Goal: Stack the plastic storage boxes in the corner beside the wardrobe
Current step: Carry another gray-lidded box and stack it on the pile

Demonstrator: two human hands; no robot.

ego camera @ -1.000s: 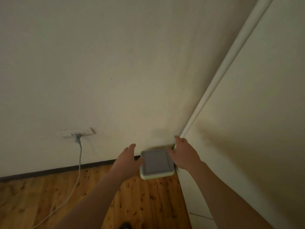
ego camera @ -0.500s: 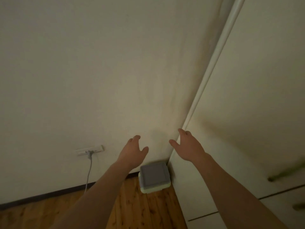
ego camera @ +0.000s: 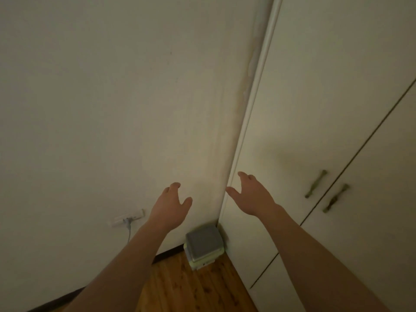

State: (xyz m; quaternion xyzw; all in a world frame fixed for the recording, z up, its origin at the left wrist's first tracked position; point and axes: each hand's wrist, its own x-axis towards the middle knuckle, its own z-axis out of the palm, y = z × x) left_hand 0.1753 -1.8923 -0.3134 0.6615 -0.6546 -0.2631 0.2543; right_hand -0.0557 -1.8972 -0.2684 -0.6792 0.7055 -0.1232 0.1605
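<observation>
A pale green plastic storage box with a grey lid stands on the wooden floor, pushed into the corner between the wall and the white wardrobe. Whether it is one box or a stack, I cannot tell from above. My left hand hovers well above it and to its left, fingers spread, holding nothing. My right hand hangs above and to the right, in front of the wardrobe's side edge, also spread and empty. Neither hand touches the box.
A white wall socket with a grey cable plugged in sits low on the wall, left of the box. Two greenish door handles are on the wardrobe doors at the right. A dark skirting board runs along the wall's foot.
Both hands let go of the box's lid and rose away from it. The view lifted, so the box now sits lower in frame and the wardrobe handles appear.
</observation>
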